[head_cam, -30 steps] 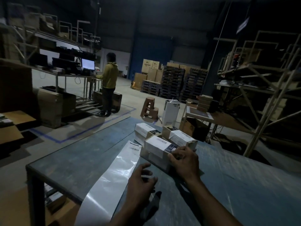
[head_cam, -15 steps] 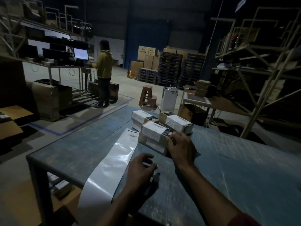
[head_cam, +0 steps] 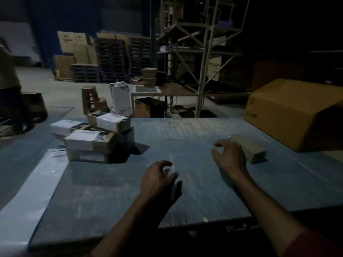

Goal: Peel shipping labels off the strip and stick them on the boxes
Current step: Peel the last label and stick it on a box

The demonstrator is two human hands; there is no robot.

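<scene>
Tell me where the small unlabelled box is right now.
The small unlabelled box lies on the table's right side, just beyond the right hand, before the large carton.

My table [head_cam: 194, 145] is dull blue-grey with pale scuff streaks. The label strip [head_cam: 35, 190] is glossy silver-white. The stacked boxes [head_cam: 96, 138] are brown cardboard with white labels and small black patches. A plain tan box [head_cam: 250, 150] sits near a larger yellow-brown carton [head_cam: 297, 112]. My sleeve [head_cam: 315, 247] is red.
</scene>
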